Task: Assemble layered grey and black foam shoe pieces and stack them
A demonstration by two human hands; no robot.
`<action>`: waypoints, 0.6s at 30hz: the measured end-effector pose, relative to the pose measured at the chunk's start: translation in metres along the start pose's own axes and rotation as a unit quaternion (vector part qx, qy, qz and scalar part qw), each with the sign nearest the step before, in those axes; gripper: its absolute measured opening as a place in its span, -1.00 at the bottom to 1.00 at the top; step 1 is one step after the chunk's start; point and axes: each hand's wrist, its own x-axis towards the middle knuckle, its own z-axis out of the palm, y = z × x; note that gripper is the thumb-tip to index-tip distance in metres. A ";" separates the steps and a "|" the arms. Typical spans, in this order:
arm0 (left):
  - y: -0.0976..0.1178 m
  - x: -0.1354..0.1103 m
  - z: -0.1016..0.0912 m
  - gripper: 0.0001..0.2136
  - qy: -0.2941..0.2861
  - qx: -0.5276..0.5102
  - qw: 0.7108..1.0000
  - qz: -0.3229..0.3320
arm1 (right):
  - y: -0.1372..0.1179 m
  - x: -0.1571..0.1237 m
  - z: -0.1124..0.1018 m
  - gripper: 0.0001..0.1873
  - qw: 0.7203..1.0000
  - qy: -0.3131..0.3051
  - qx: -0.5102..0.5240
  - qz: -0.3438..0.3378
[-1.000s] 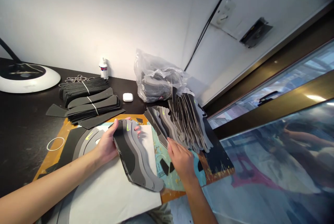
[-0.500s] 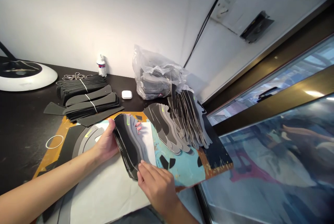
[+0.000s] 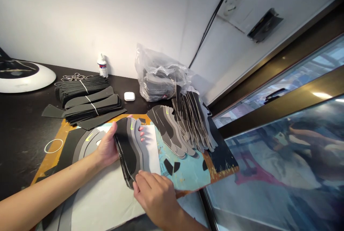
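My left hand (image 3: pixel 107 148) grips the upper end of a stack of black and grey curved shoe pieces (image 3: pixel 129 149), thumb on top and fingertips showing behind it. My right hand (image 3: pixel 154 197) is closed on the lower end of the same stack, near me. The stack is held just above a white sheet (image 3: pixel 107 195) on a blue and orange work board (image 3: pixel 193 175). A fanned row of similar grey pieces (image 3: pixel 185 125) lies on the board to the right.
Banded bundles of black strips (image 3: pixel 86 102) lie at the back left, with a white lamp base (image 3: pixel 24 76), a small glue bottle (image 3: pixel 101 66), a white earbud case (image 3: pixel 129 96) and a plastic bag of pieces (image 3: pixel 158 78). A rubber band (image 3: pixel 53 146) lies left. Glass panes run along the right.
My right hand left the fanned pieces on the right, came back toward me and took hold of the lower end of the stack. My left hand kept its grip.
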 end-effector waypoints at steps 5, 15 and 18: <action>-0.001 -0.001 0.002 -0.43 0.008 0.020 1.000 0.011 | -0.005 -0.002 -0.004 -0.82 1.000 -0.006 -0.024 -0.016; 0.003 -0.001 0.004 -0.45 0.022 0.056 0.998 -0.013 | 0.038 0.012 -0.013 -0.75 0.996 -0.045 0.058 0.059; 0.003 0.000 0.004 -0.39 0.030 0.058 0.998 -0.014 | 0.087 0.015 -0.012 -0.67 0.979 -0.062 -0.084 0.175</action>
